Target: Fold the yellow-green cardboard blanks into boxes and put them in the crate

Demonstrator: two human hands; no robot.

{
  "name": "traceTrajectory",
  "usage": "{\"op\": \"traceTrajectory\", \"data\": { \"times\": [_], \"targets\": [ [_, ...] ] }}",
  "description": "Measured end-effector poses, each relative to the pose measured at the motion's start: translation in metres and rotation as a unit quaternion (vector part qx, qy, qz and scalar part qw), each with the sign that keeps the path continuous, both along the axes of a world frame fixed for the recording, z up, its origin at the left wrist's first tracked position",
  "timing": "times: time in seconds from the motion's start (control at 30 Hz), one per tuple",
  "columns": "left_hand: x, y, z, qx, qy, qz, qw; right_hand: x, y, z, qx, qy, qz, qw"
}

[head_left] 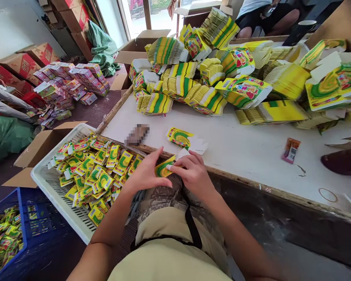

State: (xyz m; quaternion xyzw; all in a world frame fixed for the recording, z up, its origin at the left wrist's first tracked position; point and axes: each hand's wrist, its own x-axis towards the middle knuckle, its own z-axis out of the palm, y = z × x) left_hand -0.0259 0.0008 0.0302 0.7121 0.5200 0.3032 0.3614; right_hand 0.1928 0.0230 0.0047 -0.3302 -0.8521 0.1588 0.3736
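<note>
Over my lap at the table's front edge, a small yellow-and-green carton (162, 168) with white end flaps is gripped by my right hand (193, 171), its fingers and thumb closed on the right end. My left hand (144, 171) is at the carton's left end, thumb and fingers spread wide apart; whether it touches the carton is hard to tell. On the white table (222, 146) just beyond lies another yellow-green carton (183, 137), its white flaps sticking out to the right. To my left, a white plastic crate (73, 216) is heaped with yellow cartons.
Bundles of flat yellow cartons (178, 88) fill the table's far side. An orange sachet (291, 150) lies right, near a dark cup-like object (342, 160). A blue crate (43, 230) stands lower left. Purple boxes (87, 78) are stacked on the floor. A person (266, 19) sits opposite.
</note>
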Motion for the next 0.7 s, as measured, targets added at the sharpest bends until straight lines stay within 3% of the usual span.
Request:
{"op": "traceTrajectory", "data": {
  "times": [0.07, 0.13, 0.23, 0.3, 0.37, 0.47, 0.6, 0.7],
  "targets": [
    [0.010, -0.004, -0.002, -0.022, 0.058, -0.022, 0.998, -0.003, -0.005, -0.001, 0.016, 0.009, 0.021, 1.000],
    [0.021, -0.008, -0.008, -0.034, 0.074, 0.005, 0.997, -0.004, -0.009, -0.002, 0.011, 0.069, -0.010, 0.998],
    [0.031, -0.012, -0.017, -0.009, 0.096, 0.060, 0.993, -0.005, -0.010, -0.008, -0.091, 0.206, -0.093, 0.970],
    [0.036, -0.014, -0.021, 0.027, 0.095, 0.051, 0.994, -0.011, -0.010, -0.015, -0.232, 0.277, -0.080, 0.929],
    [0.038, -0.015, -0.024, 0.071, 0.088, 0.032, 0.993, -0.018, -0.010, -0.022, -0.380, 0.333, -0.014, 0.863],
    [0.039, -0.017, -0.032, 0.148, 0.101, 0.003, 0.984, -0.023, -0.010, -0.027, -0.506, 0.387, 0.068, 0.768],
    [0.037, -0.017, -0.041, 0.205, 0.107, -0.014, 0.973, -0.019, -0.006, -0.026, -0.574, 0.388, 0.114, 0.712],
    [0.038, -0.016, -0.043, 0.183, 0.115, -0.019, 0.976, -0.017, -0.004, -0.031, -0.580, 0.401, 0.088, 0.704]
  ]
}}
